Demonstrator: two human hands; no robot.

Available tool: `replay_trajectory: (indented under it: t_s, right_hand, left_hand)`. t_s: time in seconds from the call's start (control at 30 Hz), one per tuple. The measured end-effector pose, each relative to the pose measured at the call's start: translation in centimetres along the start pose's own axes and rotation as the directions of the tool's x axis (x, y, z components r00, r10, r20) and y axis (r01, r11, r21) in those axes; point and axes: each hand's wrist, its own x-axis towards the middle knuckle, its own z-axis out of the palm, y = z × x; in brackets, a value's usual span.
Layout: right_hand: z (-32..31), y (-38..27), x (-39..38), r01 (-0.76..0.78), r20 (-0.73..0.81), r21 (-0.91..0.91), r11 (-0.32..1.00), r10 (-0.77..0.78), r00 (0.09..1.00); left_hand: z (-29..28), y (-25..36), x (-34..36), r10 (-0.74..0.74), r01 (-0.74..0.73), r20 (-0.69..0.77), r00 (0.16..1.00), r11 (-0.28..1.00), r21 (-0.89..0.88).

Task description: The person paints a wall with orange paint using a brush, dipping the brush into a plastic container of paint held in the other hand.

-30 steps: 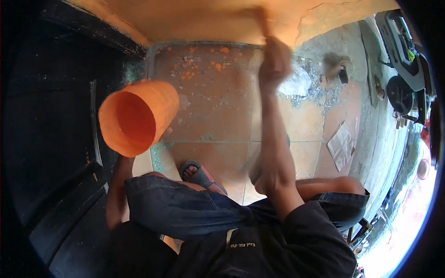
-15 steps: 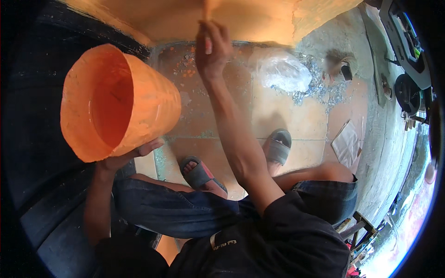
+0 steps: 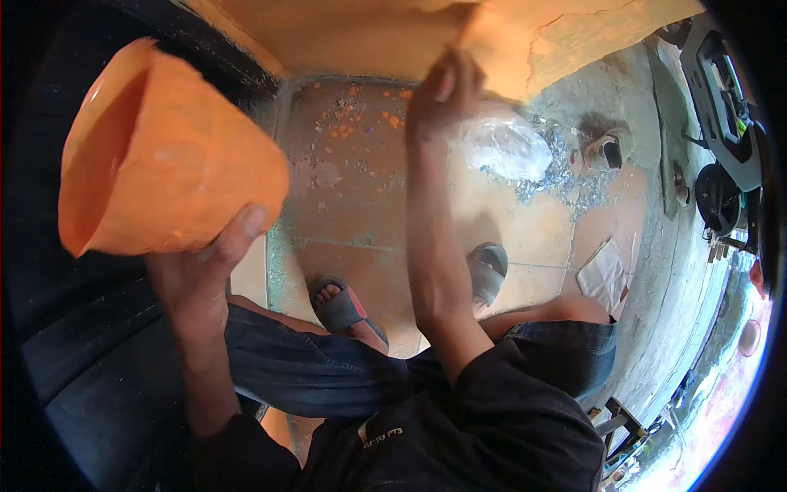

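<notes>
An orange paint-coated container (image 3: 193,164) is tilted on its side in my left hand (image 3: 205,262), its thumb on the outer wall and its rim facing left. My raised right hand (image 3: 447,94) is closed on what looks like a paintbrush (image 3: 467,25), blurred by motion, at the orange-painted wall (image 3: 344,37) above the floor. The brush's tip is hard to make out.
Below lie a tiled floor (image 3: 352,213) with orange spatters, crumpled clear plastic (image 3: 504,148) amid debris, and a pale folded sheet (image 3: 602,275). A dark panel (image 3: 82,344) borders the left. My sandalled feet (image 3: 336,307) are below. Dark equipment (image 3: 717,197) stands at right.
Since half a second ago my right hand has moved rightward along the wall with the brush. The container in my left hand has risen, shifted left and turned, showing more of its side.
</notes>
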Motion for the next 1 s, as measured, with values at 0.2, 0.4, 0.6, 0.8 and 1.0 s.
replay_trajectory:
  t_s: [0.2,0.4,0.6,0.8,1.0]
  right_hand:
    - [2.9,-5.6,-3.6,-0.151,0.333,0.229,0.962,0.068,0.94]
    - [-0.9,-1.9,-1.4,-0.011,0.213,0.241,0.971,-0.041,0.976]
    - [-0.3,-0.2,-0.4,0.061,0.021,0.106,0.992,-0.064,0.998]
    - [5.0,-6.8,-4.0,-0.133,0.238,0.202,0.97,0.083,0.968]
    - [6.7,-9.5,-4.8,-0.232,0.548,0.461,0.856,-0.069,0.834]
  left_hand:
    - [0.1,-0.5,-0.7,0.037,-0.043,-0.201,0.979,0.999,-0.023]
    - [-1.3,-1.2,-0.4,0.105,-0.117,-0.311,0.945,0.993,-0.02]
    - [-2.2,-1.9,0.2,0.09,-0.121,-0.367,0.926,0.991,-0.064]
    - [-3.2,-1.6,0.7,0.086,-0.093,-0.399,0.913,0.996,0.002]
    - [-3.5,-1.6,0.6,0.081,-0.091,-0.389,0.918,0.996,-0.007]
